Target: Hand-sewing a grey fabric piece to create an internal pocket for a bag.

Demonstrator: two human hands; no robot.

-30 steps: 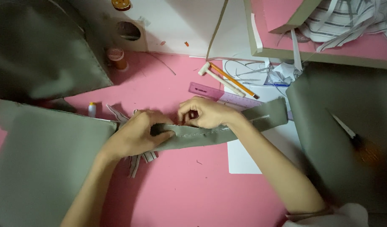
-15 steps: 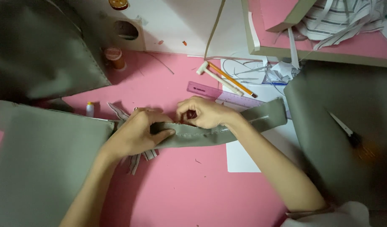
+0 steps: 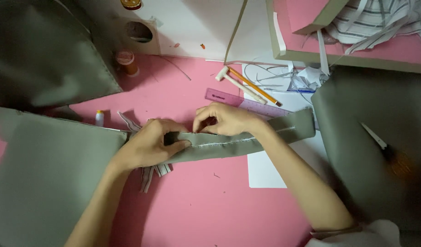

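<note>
Grey fabric strap (image 3: 247, 139): left hand (image 3: 148, 144) and right hand (image 3: 224, 120) pinch it closed-fingered on pink surface (image 3: 197, 206), positions unchanged since earlier frame.

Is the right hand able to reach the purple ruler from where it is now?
Probably yes. The right hand pinches the grey fabric strip, and the purple ruler lies flat on the pink table just beyond its knuckles, with nothing between them. It would have to release the strip first.

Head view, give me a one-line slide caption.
Left hand and right hand pinch a stitched grey fabric strip over a pink table.
</note>
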